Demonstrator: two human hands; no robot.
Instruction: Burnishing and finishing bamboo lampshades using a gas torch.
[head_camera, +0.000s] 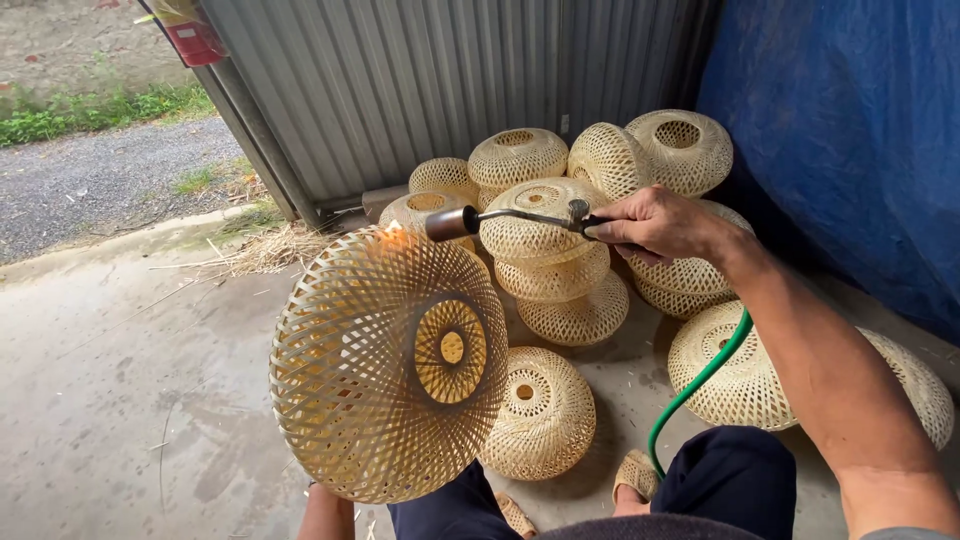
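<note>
Gripping the gas torch (520, 219) in our closed right hand (655, 222), we hold its nozzle at the top rim of the large woven bamboo shade (385, 365), where a small flame (392, 229) shows. Our left hand sits hidden under that shade, grip unclear. Behind the shade lie more woven shades (560, 270); a green hose (695, 385) trails to its right

woven shade (380, 370): pale straw, criss-cross lattice | hose (700, 380): green | tarp (840, 130): blue
</note>
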